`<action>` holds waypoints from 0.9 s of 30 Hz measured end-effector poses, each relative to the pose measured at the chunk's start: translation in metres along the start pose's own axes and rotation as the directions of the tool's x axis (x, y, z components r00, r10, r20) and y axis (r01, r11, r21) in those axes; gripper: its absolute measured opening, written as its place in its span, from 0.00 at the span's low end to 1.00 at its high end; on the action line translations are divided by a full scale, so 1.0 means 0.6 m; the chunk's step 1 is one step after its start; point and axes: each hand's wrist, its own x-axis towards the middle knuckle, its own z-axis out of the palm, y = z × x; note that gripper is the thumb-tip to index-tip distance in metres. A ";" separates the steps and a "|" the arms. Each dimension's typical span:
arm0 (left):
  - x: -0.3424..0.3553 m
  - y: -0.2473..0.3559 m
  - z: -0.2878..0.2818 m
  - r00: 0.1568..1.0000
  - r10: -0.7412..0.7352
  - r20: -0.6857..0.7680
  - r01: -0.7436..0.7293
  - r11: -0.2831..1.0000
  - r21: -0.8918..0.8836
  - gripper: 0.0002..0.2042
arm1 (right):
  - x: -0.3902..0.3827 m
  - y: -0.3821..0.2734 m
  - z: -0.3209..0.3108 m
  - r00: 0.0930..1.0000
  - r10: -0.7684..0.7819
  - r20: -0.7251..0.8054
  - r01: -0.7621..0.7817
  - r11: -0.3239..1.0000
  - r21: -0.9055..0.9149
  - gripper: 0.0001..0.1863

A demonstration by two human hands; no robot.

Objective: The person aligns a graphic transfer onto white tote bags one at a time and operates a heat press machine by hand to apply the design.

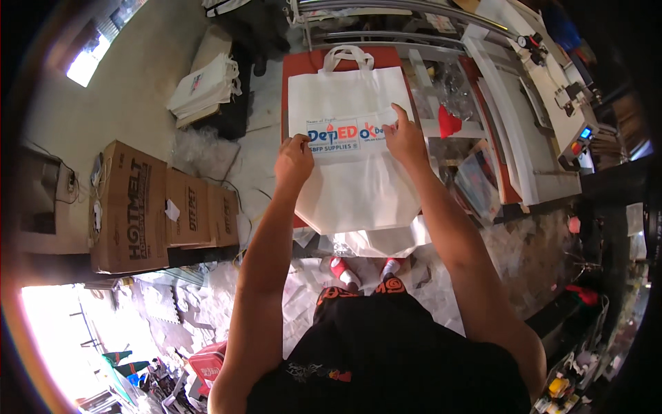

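Note:
A white tote bag (355, 193) lies flat on a red pad (289, 69), its looped handles at the far end. A printed clear sheet (345, 134) with blue and red print lies across the bag's middle. My left hand (293, 159) has its fingers curled on the sheet's left edge. My right hand (405, 141) grips the sheet at its right edge, index finger reaching up near the top corner. More white material (376, 243) hangs below the bag's near edge.
Folded white bags (200, 93) are stacked at upper left, near a person's dark-clad leg (255, 31). Cardboard boxes (127, 207) stand left. A press machine (552, 103) with metal rails is at right, beside a red cloth (448, 122). Loose sheets (434, 290) litter the floor.

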 end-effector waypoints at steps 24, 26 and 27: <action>-0.082 -0.006 0.032 0.973 0.228 0.028 -0.224 0.915 0.336 0.18 | -0.091 0.066 0.010 0.958 -0.249 0.143 0.286 0.877 -0.386 0.30; -0.083 -0.005 0.030 0.978 0.205 0.028 -0.203 0.927 0.315 0.18 | -0.091 0.064 0.010 0.960 -0.223 0.167 0.273 0.874 -0.403 0.30; -0.083 -0.005 0.029 0.979 0.201 0.025 -0.198 0.927 0.317 0.18 | -0.090 0.063 0.011 0.959 -0.227 0.170 0.278 0.873 -0.401 0.30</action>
